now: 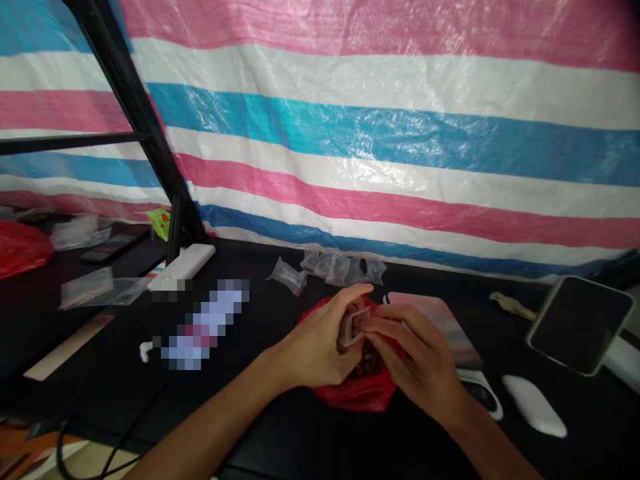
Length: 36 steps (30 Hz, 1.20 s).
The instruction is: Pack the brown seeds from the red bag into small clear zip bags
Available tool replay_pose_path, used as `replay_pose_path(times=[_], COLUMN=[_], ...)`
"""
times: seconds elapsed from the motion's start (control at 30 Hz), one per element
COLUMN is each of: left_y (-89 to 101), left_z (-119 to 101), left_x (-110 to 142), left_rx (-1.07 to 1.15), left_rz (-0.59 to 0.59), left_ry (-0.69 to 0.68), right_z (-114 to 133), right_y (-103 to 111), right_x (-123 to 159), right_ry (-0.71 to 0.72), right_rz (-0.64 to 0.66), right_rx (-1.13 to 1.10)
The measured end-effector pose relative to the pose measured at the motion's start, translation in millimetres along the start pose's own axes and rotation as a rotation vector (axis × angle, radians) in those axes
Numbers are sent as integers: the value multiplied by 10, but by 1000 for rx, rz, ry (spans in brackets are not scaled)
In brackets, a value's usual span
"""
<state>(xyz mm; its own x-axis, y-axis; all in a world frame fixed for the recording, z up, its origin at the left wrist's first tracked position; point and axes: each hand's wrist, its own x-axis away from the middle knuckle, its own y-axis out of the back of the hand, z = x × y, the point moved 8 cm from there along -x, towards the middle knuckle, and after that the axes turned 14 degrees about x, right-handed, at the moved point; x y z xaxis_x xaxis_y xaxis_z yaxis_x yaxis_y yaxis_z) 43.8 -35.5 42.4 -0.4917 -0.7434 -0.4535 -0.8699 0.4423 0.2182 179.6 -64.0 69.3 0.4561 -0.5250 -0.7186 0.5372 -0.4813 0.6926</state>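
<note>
My left hand (pixel 327 340) is curled round a small clear plastic bag (pixel 354 328), its mouth turned up and spread open. At the bag's mouth, my right hand (pixel 417 353) has its fingertips pinched together; what is between them, if anything, is hidden. Beneath both hands sits an open red plastic bag (pixel 353 397). Small dark reddish-brown pieces (pixel 369 360) lie inside it, too small to name. Just beyond the hands, several small clear bags (pixel 335 267) stand in a row, with one more small bag (pixel 289 275) lying to their left.
On the black table (pixel 260 427) are a white power bank (pixel 183 267), a blurred-out phone-shaped item (pixel 205 327), and a white earbud (pixel 145 351). To the right are a pinkish flat item (pixel 440 320), a white earbud case (pixel 534 405) and a dark-screened device (pixel 580 325). A striped tarp (pixel 380 133) hangs behind.
</note>
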Motion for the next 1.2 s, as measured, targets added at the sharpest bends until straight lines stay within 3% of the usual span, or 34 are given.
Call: replay_pose_path(times=[0.1, 0.23, 0.5, 0.67, 0.8, 0.87, 1.0, 1.13, 1.2], left_y=[88, 56, 49, 129, 7, -52, -60, 127, 234], left_z=[32, 74, -58, 14, 101, 120, 92, 65, 65], left_x=[-33, -58, -70, -51, -3, 16, 31, 24, 16], left_rx=[-98, -147, -127, -143, -260, -289, -307, -364, -392], left_rz=[-57, 32, 5, -64, 20, 55, 77, -28, -102], left_ry=[50, 104, -62, -31, -21, -12, -7, -10, -3], right_z=[-91, -122, -130, -220, -91, -51, -168, -568, -825], right_y=[114, 135, 80, -47, -225, -257, -57, 359, 480], right_x=[7, 6, 23, 63, 38, 30, 1, 16, 68], right_ry=[-107, -162, -239, -379, -275, -246, -263, -314, -352], right_rz=[-127, -193, -196, -109, 36, 42, -68, -107, -39], right_rx=[21, -20, -61, -163, -180, -178, -142, 19, 118])
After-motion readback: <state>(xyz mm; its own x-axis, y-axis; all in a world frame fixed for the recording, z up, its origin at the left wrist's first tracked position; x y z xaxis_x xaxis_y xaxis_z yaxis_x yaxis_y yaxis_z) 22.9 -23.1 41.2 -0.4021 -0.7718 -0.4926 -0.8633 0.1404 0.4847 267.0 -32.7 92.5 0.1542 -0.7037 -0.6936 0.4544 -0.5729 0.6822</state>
